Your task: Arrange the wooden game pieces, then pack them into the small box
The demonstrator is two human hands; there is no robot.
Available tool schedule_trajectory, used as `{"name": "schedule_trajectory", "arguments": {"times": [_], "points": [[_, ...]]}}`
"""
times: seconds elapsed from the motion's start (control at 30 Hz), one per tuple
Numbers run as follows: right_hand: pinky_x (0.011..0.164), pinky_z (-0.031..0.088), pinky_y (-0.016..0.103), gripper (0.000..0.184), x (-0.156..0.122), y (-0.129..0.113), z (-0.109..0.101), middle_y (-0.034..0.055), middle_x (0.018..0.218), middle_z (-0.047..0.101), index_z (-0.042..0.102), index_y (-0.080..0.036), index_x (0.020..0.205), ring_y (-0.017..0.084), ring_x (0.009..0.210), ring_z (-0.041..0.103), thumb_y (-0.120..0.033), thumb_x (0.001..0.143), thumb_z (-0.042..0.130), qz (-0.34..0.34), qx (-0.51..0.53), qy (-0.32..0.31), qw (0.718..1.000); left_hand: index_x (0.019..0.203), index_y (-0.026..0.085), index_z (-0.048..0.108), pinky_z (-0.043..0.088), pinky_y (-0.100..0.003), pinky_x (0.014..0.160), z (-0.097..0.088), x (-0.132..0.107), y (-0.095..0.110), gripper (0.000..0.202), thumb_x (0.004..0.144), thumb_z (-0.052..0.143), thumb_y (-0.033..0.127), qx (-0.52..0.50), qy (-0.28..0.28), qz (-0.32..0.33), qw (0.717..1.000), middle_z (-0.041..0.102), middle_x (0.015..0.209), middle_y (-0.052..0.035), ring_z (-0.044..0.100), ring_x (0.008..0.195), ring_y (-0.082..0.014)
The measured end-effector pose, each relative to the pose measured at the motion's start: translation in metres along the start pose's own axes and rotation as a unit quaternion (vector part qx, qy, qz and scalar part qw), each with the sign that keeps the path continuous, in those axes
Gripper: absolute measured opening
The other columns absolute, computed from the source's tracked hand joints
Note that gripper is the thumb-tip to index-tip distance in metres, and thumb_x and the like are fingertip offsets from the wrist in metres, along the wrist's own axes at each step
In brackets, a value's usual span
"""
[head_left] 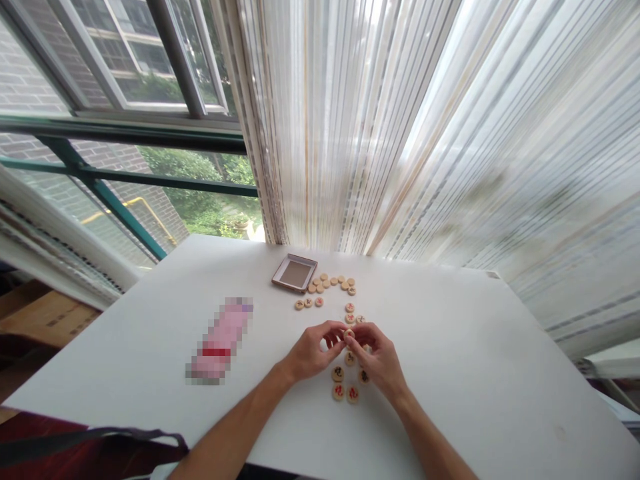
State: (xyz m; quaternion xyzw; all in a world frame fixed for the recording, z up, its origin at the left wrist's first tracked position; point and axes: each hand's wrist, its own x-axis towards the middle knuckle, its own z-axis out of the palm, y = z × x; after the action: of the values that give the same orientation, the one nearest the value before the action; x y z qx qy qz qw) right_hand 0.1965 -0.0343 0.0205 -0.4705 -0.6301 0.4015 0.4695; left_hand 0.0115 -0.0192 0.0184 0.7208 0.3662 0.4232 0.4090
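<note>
My left hand and my right hand meet over the table, thumbs and index fingers closed around a round wooden Chinese chess piece with a red mark. Below it lies a black-marked piece, with another black-marked piece nearer me. Two red-marked pieces sit side by side at the near end, the left piece and the right piece. A black-marked piece lies beside my right hand, which hides some of the pieces. Just beyond my fingers is a red-marked piece.
A shallow open box stands toward the back of the white table. Several plain-faced pieces lie by it, with a red-marked piece in front. A blurred pink item rests to the left. Curtains hang behind.
</note>
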Motion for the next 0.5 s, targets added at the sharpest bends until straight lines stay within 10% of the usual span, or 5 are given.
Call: {"name": "schedule_trajectory", "arguments": {"times": [0.5], "points": [[0.077, 0.061, 0.032, 0.025, -0.0032, 0.0019, -0.0021, 0.0074, 0.096, 0.072, 0.066, -0.022, 0.105, 0.021, 0.084, 0.072, -0.044, 0.097, 0.055, 0.009, 0.024, -0.009, 1.0, 0.116, 0.017, 0.064, 0.056, -0.027, 0.072, -0.0032, -0.0005, 0.0016, 0.028, 0.091, 0.063, 0.03, 0.022, 0.0, 0.013, 1.0, 0.073, 0.091, -0.0058, 0.067, 0.077, -0.015]]}}
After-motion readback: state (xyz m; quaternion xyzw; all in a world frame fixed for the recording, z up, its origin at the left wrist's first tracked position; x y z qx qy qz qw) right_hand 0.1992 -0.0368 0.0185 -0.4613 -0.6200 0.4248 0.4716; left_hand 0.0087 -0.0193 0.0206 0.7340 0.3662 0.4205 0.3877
